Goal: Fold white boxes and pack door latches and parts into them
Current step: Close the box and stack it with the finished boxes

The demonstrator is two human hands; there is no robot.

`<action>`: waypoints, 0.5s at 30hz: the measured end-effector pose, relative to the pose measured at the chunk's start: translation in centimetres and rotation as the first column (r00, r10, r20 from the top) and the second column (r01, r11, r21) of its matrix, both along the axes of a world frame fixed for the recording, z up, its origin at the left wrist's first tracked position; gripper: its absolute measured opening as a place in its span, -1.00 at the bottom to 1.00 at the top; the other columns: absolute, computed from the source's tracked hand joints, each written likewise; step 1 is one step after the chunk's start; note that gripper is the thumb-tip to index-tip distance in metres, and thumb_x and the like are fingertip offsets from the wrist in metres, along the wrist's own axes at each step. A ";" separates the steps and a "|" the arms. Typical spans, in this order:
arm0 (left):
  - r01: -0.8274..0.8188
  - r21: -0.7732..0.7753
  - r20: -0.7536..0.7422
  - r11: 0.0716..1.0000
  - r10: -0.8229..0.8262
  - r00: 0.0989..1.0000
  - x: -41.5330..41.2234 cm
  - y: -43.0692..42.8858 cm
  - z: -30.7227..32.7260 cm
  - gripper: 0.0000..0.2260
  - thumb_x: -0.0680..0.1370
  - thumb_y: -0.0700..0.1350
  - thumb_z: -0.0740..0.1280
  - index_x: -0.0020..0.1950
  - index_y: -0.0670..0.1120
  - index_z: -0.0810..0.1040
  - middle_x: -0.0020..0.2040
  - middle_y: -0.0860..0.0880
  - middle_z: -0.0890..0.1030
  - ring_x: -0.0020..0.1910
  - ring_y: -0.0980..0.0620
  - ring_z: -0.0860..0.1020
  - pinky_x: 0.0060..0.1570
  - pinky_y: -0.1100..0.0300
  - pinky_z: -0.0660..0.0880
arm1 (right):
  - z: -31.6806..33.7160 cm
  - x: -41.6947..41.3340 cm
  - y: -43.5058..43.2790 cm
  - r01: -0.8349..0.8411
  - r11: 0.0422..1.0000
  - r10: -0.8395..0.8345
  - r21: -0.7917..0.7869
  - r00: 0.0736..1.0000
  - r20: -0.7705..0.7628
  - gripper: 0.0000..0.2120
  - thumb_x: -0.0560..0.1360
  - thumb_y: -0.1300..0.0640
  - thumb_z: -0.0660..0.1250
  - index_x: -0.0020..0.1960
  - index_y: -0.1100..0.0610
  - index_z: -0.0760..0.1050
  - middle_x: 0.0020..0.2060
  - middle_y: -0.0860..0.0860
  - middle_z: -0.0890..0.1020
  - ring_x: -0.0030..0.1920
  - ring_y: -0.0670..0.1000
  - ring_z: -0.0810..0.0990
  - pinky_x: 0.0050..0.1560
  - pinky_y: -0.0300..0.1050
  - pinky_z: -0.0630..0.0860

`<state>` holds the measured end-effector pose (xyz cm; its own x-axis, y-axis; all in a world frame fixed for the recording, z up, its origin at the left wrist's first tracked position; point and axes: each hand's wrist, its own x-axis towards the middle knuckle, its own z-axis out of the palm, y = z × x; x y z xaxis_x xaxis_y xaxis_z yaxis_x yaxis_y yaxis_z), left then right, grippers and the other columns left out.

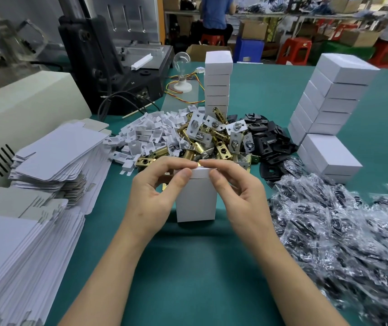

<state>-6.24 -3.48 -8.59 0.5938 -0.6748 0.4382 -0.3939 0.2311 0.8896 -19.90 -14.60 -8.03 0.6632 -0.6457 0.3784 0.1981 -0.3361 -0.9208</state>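
Your left hand (155,192) and right hand (239,194) meet over the top of a white box (196,203), which stands upright on the green table (188,274) just in front of you, near the middle of the view. Each thumb presses on the near face at the upper edge, and the curled fingers (176,164) of both hands reach over the closing flap, so both hands hold the box top in a narrow pinch. Directly behind the box lies a heap of brass door latches (211,140), touching a pile of small white plastic parts (146,135) to its left and a pile of black plates (267,137) to its right. At your left, two stacks of flat, unfolded box blanks (59,151) lie overlapping along the table edge. At your right, clear plastic bags holding dark parts (341,231) spread in a loose mass; what is in them cannot be made out. Folded white boxes stand in three groups: a tall single column (217,83) behind the latches, a wider stack (329,100) at far right, and a low stack (329,156) in front of that one. A light bulb in a white base (181,64) stands beside a dark machine (108,55) at the far left.
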 end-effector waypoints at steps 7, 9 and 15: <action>-0.019 0.006 0.043 1.000 0.019 0.999 -0.2 0.0 0.0 -0.86 0.63 0.01 0.35 0.09 0.08 0.69 0.03 0.03 0.71 0.05 -0.06 0.64 -0.01 0.25 0.51 | -0.1 0.1 0.0 -0.004 1.000 0.004 0.014 1.000 0.011 -0.81 0.66 0.16 0.31 0.14 -0.02 0.68 0.08 -0.14 0.71 0.18 -0.02 0.66 0.08 -0.23 0.59; -0.037 0.006 0.048 0.999 0.036 0.998 -0.2 -0.1 -0.1 -0.86 0.64 0.01 0.35 0.09 0.07 0.70 0.01 0.05 0.70 0.02 -0.04 0.64 -0.03 0.29 0.50 | -0.1 0.1 0.0 0.005 1.000 -0.005 0.017 1.000 0.015 -0.82 0.66 0.15 0.32 0.13 -0.01 0.68 0.06 -0.14 0.71 0.15 -0.02 0.67 0.06 -0.22 0.59; -0.034 -0.008 0.070 0.999 0.034 0.997 -0.2 0.0 -0.1 -0.88 0.62 -0.02 0.37 0.10 0.09 0.70 0.07 0.02 0.71 0.11 -0.10 0.65 0.05 0.18 0.57 | -0.1 0.1 -0.2 0.014 0.999 -0.014 -0.031 1.000 0.006 -0.81 0.66 0.18 0.32 0.12 -0.02 0.68 0.04 -0.17 0.71 0.14 -0.03 0.67 0.05 -0.24 0.57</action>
<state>-6.41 -3.49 -8.68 0.5839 -0.6517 0.4841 -0.4633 0.2222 0.8579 -19.81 -14.76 -8.16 0.6520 -0.6426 0.4024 0.1987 -0.3674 -0.9086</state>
